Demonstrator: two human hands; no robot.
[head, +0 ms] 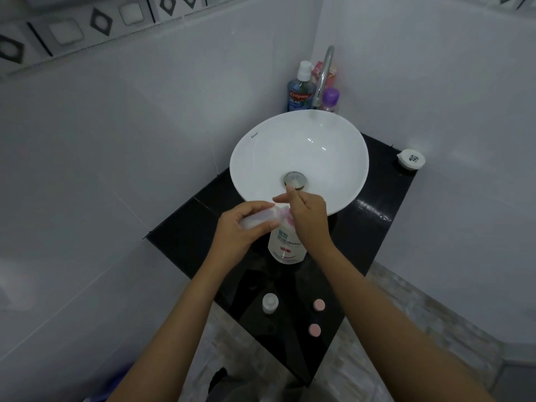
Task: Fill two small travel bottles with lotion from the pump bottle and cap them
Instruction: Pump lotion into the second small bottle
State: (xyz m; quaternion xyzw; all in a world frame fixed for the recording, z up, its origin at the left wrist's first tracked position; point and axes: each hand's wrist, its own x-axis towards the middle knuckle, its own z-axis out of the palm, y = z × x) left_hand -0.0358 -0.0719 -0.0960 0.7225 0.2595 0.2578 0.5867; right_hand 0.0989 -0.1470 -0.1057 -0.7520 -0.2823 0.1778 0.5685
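A white pump bottle (285, 246) with a pink and blue label stands on the black counter (185, 236) in front of the sink. My left hand (237, 227) holds a small clear travel bottle (262, 217) tilted sideways, its mouth at the pump's pink nozzle. My right hand (307, 216) rests on top of the pump head, which it hides. A second small travel bottle (270, 303) stands upright and uncapped near the counter's front edge. Two pink caps lie to its right, one (318, 304) further back, the other cap (314, 329) nearer me.
A white bowl sink (327, 132) with a metal drain sits behind my hands. A chrome tap (324, 76), a blue mouthwash bottle (298, 88) and a purple-capped bottle (330, 100) stand in the far corner. A small white round container (411, 159) sits at the counter's right.
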